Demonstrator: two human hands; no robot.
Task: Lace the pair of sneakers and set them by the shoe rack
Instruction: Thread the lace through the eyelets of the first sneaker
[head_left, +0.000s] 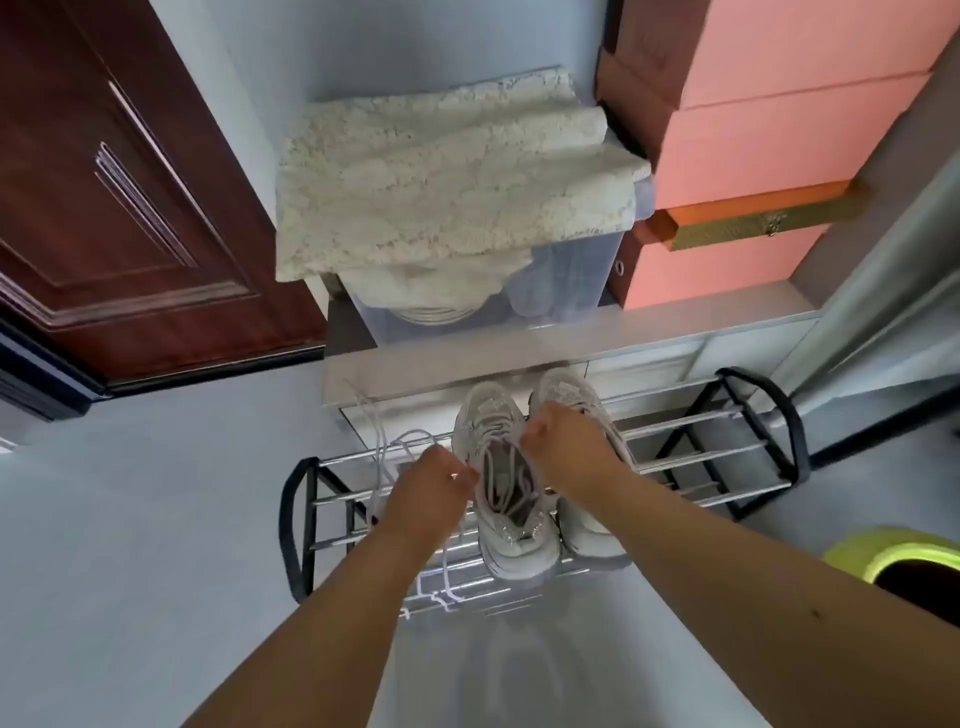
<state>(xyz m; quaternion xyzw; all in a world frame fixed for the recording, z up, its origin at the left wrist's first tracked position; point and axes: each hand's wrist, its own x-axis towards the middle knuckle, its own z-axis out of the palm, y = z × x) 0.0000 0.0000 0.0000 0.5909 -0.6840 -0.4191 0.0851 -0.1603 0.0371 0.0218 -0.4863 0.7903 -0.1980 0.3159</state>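
A: Where are the sneakers?

B: Both sit side by side on the top rails of the rack (727, 415), toes pointing away. The left sneaker (506, 483) is in full view, its opening facing up. The right sneaker (582, 457) touches it and is partly hidden by an arm.

A: And the hands?

B: The left hand (426, 488) has its fingers curled, pinching a lace (382, 447) just beside the left sneaker's edge. Loose white lace loops up to the left of that hand and trails down over the front rails.

A: The right one?

B: The right hand (563, 447) is curled too, fingertips pinched at the left sneaker's upper eyelets. It seems to hold the other lace end, though that strand is too fine to make out.

A: What else is around?

B: A lace cloth (441, 176) drapes over a clear bin (571, 291) behind the rack. Pink boxes (753, 135) are stacked to the right, a dark wooden door (130, 208) stands left, and a yellow-rimmed object (898, 561) sits on the floor at the right edge.
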